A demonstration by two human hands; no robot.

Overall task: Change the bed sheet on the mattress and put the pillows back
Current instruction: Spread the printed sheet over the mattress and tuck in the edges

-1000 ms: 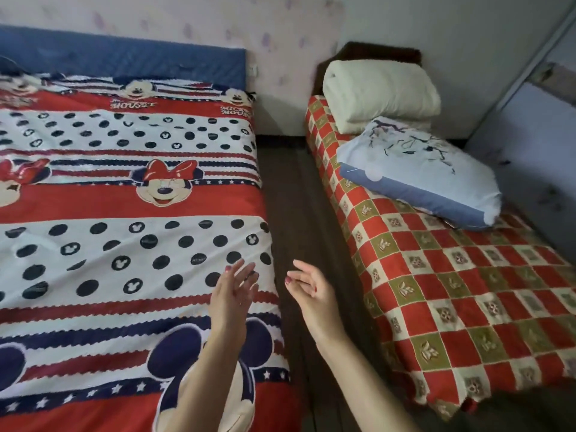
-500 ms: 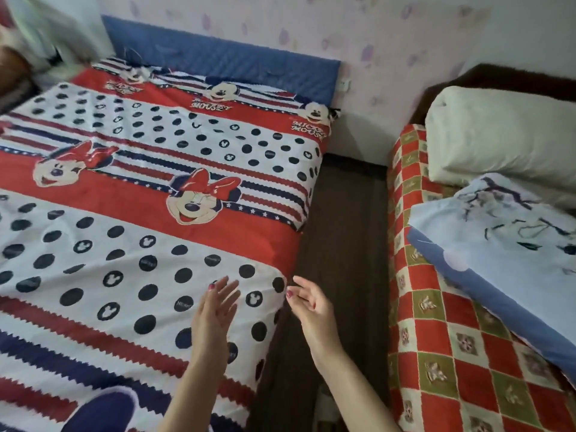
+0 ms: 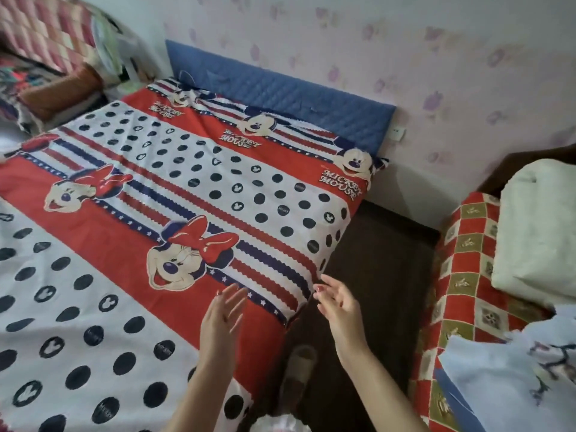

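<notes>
Cartoon-print bed sheet (image 3: 162, 213) spread flat over the bed up to its blue headboard (image 3: 280, 95), left hand (image 3: 223, 316) above the sheet's right edge, right hand (image 3: 339, 304) over the floor gap, fingers of both spread, holding nothing, white pillow (image 3: 539, 232) and pale blue pillow (image 3: 511, 381) on the checked bed at right

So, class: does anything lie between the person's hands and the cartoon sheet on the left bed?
Nothing visible does. Both hands, left and right, hover open and empty over the sheet at its right edge, beside the floor gap.
</notes>
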